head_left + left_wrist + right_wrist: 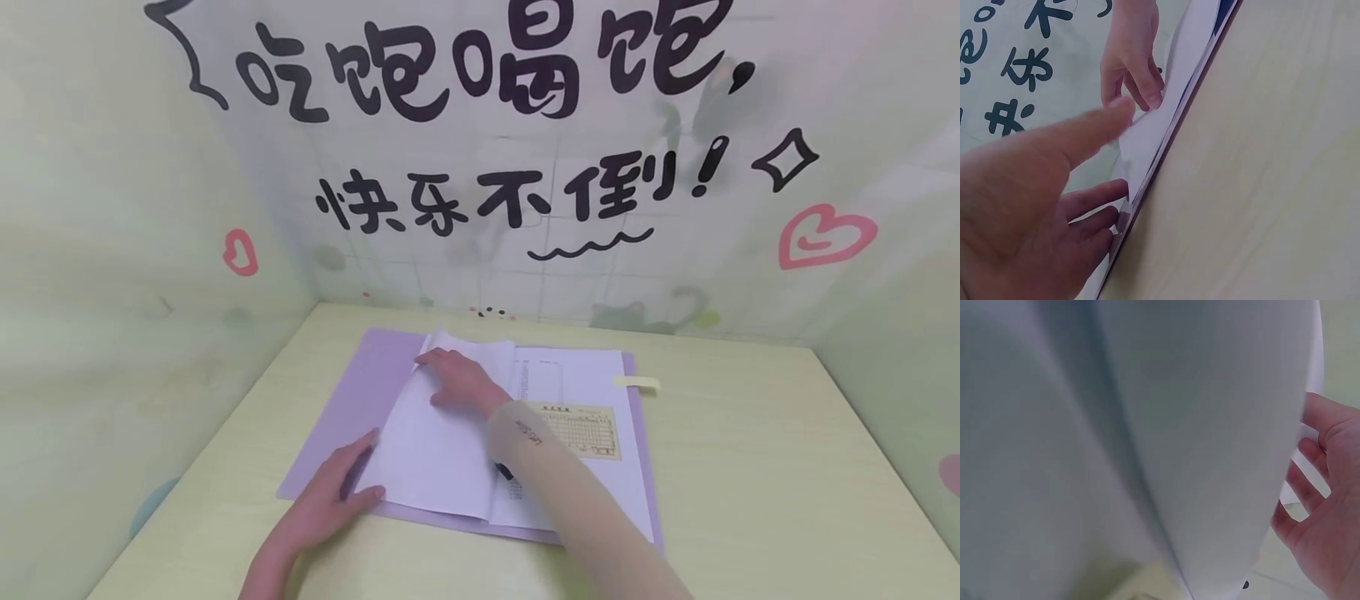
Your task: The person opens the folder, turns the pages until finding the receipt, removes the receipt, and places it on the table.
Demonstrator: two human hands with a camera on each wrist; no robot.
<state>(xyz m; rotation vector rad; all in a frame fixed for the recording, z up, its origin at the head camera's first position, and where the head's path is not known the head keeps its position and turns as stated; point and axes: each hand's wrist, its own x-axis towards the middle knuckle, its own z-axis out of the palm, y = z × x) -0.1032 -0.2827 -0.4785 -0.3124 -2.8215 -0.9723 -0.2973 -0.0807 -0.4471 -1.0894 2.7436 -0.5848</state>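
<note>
Head: white sheet (435, 450) lies over purple folder (348, 392) on tabletop (787, 467); left hand (327, 497), fingers spread, at near-left corner. Left wrist: right hand (1130, 51) at sheet edge, can't tell if pinching. Right wrist: sheet bows; I'd guess light, floppy, creasable. Take free edge.

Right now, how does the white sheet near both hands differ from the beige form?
The white sheet is larger than the beige form. The white sheet's upper face looks blank, while the beige form carries a printed grid. Both lie over the open purple folder.
</note>
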